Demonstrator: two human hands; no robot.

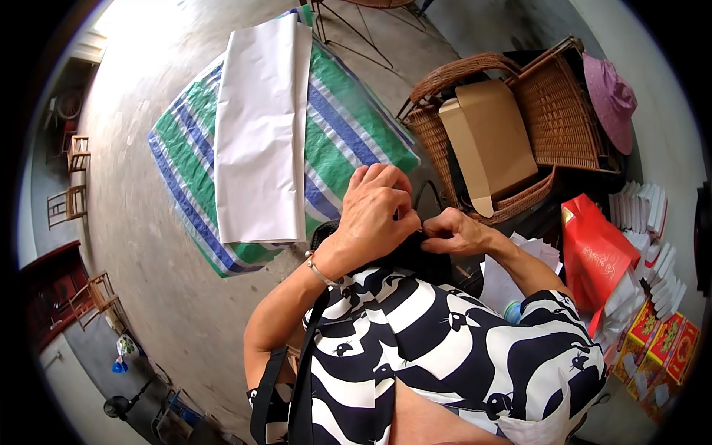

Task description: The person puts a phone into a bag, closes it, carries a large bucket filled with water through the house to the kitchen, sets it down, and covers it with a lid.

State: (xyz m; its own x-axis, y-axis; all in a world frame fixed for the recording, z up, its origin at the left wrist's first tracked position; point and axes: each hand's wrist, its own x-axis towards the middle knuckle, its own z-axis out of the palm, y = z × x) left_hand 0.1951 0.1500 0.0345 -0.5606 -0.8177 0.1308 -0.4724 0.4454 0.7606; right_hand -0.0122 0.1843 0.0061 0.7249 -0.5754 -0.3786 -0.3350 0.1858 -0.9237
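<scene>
My left hand [376, 208], with a metal bracelet on the wrist, is closed above my lap, its fingers curled downward. Close beside it, my right hand [458, 233] is closed too, fingers bent inward. Both meet at a black item [419, 261], perhaps a bag, that lies against my body. What the fingertips pinch is hidden. A black strap [305, 363] runs along my left side. Just beyond my left hand lies a green, blue and white striped sheet [348, 111], with folded white paper [259, 133] on top of it.
To the right, a wicker chair [556, 119] holds an open cardboard box [493, 133], and a purple hat [610, 100] hangs on its back. A red bag [597, 252], white packets and red-yellow boxes [656, 348] stand near my right elbow. Small chairs [96, 300] line the left.
</scene>
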